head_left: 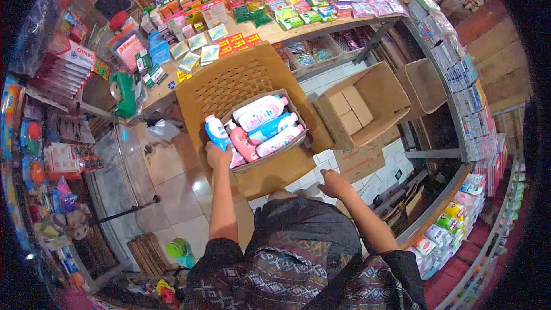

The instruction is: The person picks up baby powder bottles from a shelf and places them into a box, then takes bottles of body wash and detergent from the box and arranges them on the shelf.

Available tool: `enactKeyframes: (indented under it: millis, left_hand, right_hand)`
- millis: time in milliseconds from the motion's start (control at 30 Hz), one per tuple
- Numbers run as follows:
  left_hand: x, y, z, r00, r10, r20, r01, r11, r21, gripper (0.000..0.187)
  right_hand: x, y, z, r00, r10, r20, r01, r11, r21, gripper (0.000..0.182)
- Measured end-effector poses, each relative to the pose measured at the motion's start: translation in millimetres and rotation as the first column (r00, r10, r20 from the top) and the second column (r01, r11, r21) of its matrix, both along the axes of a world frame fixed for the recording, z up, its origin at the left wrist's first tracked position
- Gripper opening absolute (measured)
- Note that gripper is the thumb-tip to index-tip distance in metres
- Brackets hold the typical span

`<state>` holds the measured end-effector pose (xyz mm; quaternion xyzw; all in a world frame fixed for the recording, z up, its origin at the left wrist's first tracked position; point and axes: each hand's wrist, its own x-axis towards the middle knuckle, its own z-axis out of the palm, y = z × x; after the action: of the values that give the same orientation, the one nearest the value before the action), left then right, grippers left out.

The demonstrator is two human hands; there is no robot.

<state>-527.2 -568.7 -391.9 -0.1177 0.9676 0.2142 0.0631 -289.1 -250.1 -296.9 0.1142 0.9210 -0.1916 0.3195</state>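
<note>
My left hand point(219, 155) is wrapped round the lower part of a blue and white bottle point(216, 130), at the left side of an open cardboard box point(295, 138). The box rests on a brown woven chair point(244, 76). In the box lie a pink pump bottle point(243, 142), a white bottle point(262, 111), a blue bottle point(274, 127) and another white bottle point(281, 140). My right hand point(334, 183) is to the right of the chair's front edge, touching nothing, its fingers partly apart.
An empty cardboard box point(379, 103) stands right of the chair. Behind is a wooden counter point(281, 33) with many small packets and a green tape dispenser point(124, 95). Shelves of goods line both sides. A green and teal object point(179, 251) sits on the floor point(183, 195).
</note>
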Motion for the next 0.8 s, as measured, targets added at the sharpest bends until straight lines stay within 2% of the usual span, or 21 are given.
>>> enactKeyframes:
  millis: [33, 67, 133, 200, 267, 333, 433, 467, 533, 567, 633, 700, 733, 800]
  left_hand:
    - [2, -3, 4, 0.992, -0.041, -0.12, 0.048, 0.997, 0.053, 0.065]
    - [4, -5, 7, 0.985, -0.096, -0.144, 0.116, 0.983, 0.14, 0.062]
    - [14, 6, 64, 0.96, -0.192, -0.204, 0.249, 0.92, 0.304, 0.055]
    - [19, 14, 68, 0.884, -0.386, -0.265, 0.462, 0.809, 0.364, 0.055]
    - [35, 47, 108, 0.9, -0.425, -0.097, 0.349, 0.568, 0.745, 0.059]
    - [47, 69, 96, 0.819, -0.574, -0.018, 0.375, 0.511, 0.773, 0.06]
    - [67, 110, 96, 0.669, -0.734, -0.116, 0.471, 0.298, 0.83, 0.064]
    - [76, 118, 99, 0.678, -0.726, -0.11, 0.443, 0.285, 0.85, 0.059]
    - [78, 129, 91, 0.677, -0.735, 0.033, 0.292, 0.31, 0.905, 0.055]
    - [73, 132, 86, 0.688, -0.725, 0.017, 0.339, 0.343, 0.876, 0.053]
    - [59, 129, 68, 0.711, -0.703, -0.015, 0.426, 0.414, 0.804, 0.049]
    - [41, 111, 28, 0.752, -0.642, -0.147, 0.629, 0.634, 0.449, 0.045]
    - [31, 102, 11, 0.747, -0.626, -0.223, 0.665, 0.71, 0.231, 0.043]
    - [9, 96, -2, 0.846, -0.525, -0.092, 0.533, 0.834, 0.146, 0.045]
  right_hand:
    - [-1, 1, 1, 1.0, -0.004, -0.007, 0.003, 1.0, -0.02, 0.044]
    - [-4, 2, 1, 0.999, -0.035, -0.002, 0.034, 0.996, -0.081, 0.05]
    - [-17, 1, 8, 0.996, -0.093, 0.011, 0.093, 0.975, -0.202, 0.064]
    - [-23, -4, 1, 0.971, -0.23, -0.07, 0.179, 0.886, -0.427, 0.068]
    - [-33, -15, 1, 0.922, -0.382, -0.065, 0.262, 0.739, -0.621, 0.07]
    - [-46, -29, 13, 0.853, -0.522, 0.024, 0.35, 0.537, -0.767, 0.069]
    - [-54, -29, 27, 0.789, -0.557, 0.26, 0.471, 0.278, -0.837, 0.067]
    - [-51, -26, 28, 0.767, -0.581, 0.271, 0.477, 0.235, -0.847, 0.065]
    - [-40, -14, 29, 0.722, -0.626, 0.294, 0.483, 0.152, -0.863, 0.06]
    - [-31, -9, 17, 0.701, -0.671, 0.242, 0.45, 0.153, -0.88, 0.056]
    - [-17, -1, 17, 0.605, -0.736, 0.304, 0.48, 0.033, -0.877, 0.056]
    - [-4, 7, 12, 0.511, -0.772, 0.378, 0.496, -0.094, -0.863, 0.058]
    - [2, 11, 10, 0.485, -0.789, 0.376, 0.494, -0.107, -0.863, 0.058]
    - [13, 16, 6, 0.425, -0.824, 0.375, 0.492, -0.138, -0.86, 0.059]
